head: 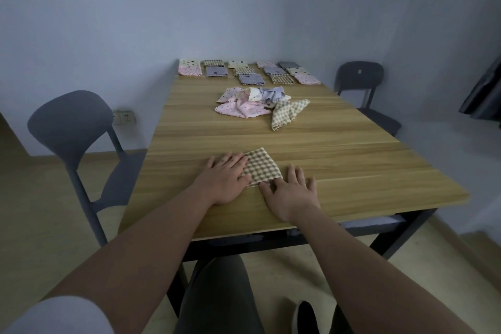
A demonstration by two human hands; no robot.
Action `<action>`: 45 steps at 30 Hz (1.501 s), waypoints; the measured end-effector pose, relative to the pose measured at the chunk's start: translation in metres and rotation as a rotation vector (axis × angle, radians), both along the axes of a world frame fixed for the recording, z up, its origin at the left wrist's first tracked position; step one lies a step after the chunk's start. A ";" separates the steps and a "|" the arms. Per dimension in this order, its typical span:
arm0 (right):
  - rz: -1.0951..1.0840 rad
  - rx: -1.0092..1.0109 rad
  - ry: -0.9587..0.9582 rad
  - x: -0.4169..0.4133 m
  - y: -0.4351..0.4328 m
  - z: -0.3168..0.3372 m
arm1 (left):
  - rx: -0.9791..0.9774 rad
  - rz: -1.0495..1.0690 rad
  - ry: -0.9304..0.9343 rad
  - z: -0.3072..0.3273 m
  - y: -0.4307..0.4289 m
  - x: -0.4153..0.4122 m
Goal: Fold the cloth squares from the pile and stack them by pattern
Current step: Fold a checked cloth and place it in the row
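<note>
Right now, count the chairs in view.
2: one grey chair at the table's left side, another chair at its far right corner. A shape under the near edge may be a third.

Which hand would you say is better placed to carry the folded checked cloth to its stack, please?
Probably the right hand: its fingers sit at the checked cloth's near edge, and a checked stack lies far-right. The left hand presses flat on top.
</note>
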State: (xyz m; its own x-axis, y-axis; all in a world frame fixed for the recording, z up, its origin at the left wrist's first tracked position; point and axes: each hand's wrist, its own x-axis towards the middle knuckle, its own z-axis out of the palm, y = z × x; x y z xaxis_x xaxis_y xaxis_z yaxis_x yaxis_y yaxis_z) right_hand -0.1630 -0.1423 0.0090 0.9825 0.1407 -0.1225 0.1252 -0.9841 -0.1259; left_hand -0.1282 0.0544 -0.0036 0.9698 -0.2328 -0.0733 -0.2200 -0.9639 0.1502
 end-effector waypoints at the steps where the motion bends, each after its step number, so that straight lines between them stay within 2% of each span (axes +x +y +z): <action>1: -0.002 0.006 0.004 0.000 0.000 0.000 | 0.001 -0.001 0.001 0.000 0.000 0.000; 4: 0.030 0.037 -0.006 0.003 -0.003 0.003 | 0.004 -0.001 -0.007 0.001 0.000 0.000; 6: 0.107 0.111 -0.085 0.006 -0.013 0.002 | 0.010 -0.005 -0.015 0.002 0.000 0.000; 10: 0.217 0.438 -0.569 0.009 -0.030 -0.006 | 0.003 -0.010 -0.019 0.001 0.001 -0.001; 12: 0.229 0.422 -0.692 0.015 -0.022 0.000 | 0.003 -0.017 -0.023 0.000 0.002 -0.001; 14: 0.299 0.321 -0.586 0.019 -0.004 0.014 | 0.010 -0.025 -0.037 0.000 0.002 -0.003; 18: 0.325 0.224 -0.198 0.040 0.037 0.037 | 0.029 -0.033 -0.035 0.005 0.001 -0.006; 23: 0.238 0.115 0.047 0.056 0.029 0.010 | 0.000 -0.026 -0.050 0.002 0.002 -0.004; 27: 0.117 0.059 0.082 0.058 0.004 0.001 | -0.002 -0.008 -0.010 0.000 0.000 0.000; 30: 0.073 0.113 0.117 0.059 0.011 0.015 | -0.037 0.006 0.020 0.006 0.000 0.000; 33: -0.063 0.184 -0.098 0.058 0.014 0.026 | -0.258 0.087 0.018 0.020 0.000 0.002; 35: -0.135 0.134 -0.201 0.058 0.016 0.030 | -0.371 0.153 -0.045 0.029 0.000 0.004; 38: -0.161 0.098 -0.185 0.062 0.024 0.032 | -0.334 0.195 -0.125 0.034 -0.001 0.007; 41: -0.196 0.192 -0.132 0.076 0.031 0.028 | -0.282 0.195 -0.175 0.034 -0.001 0.019; 43: -0.214 0.286 -0.077 0.090 0.035 0.025 | -0.284 0.194 -0.120 0.037 0.000 0.029; 45: -0.234 0.395 -0.001 0.112 0.038 0.024 | -0.352 0.221 0.081 0.043 0.002 0.051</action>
